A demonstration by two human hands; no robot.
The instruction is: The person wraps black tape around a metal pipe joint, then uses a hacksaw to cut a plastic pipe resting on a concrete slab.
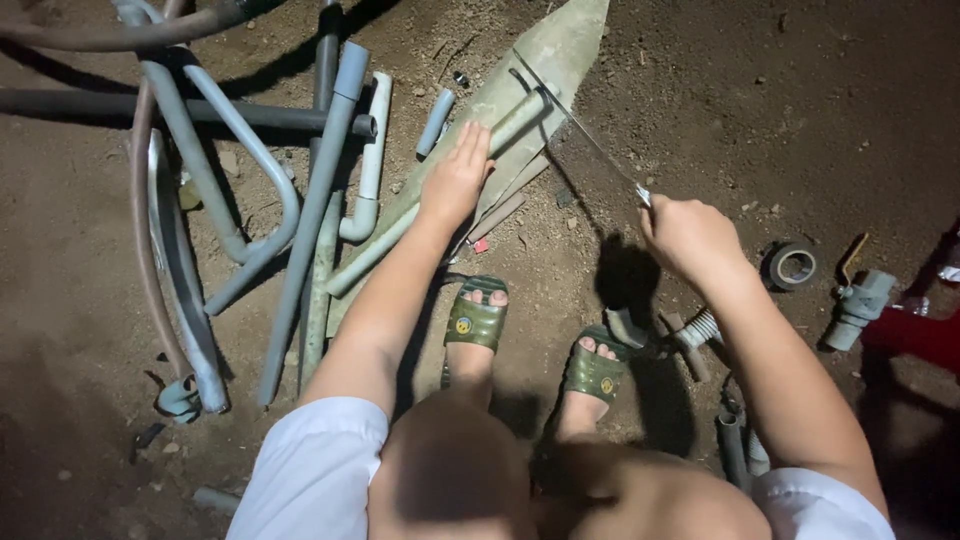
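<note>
You squat on bare dirt in 2 green sandals (476, 320). Your left hand (455, 180) lies flat, fingers spread, pressing a grey pipe (440, 205) down onto a pale board (540, 60), seemingly to keep it from rolling. Your right hand (690, 235) is closed tight around the handle of a thin saw blade (575, 125), whose far end crosses the pipe just beyond your left fingertips. Left of that hand lie loose pipes (310, 210); right of the saw hand, a tape roll (793, 265) and a valve (860, 305).
</note>
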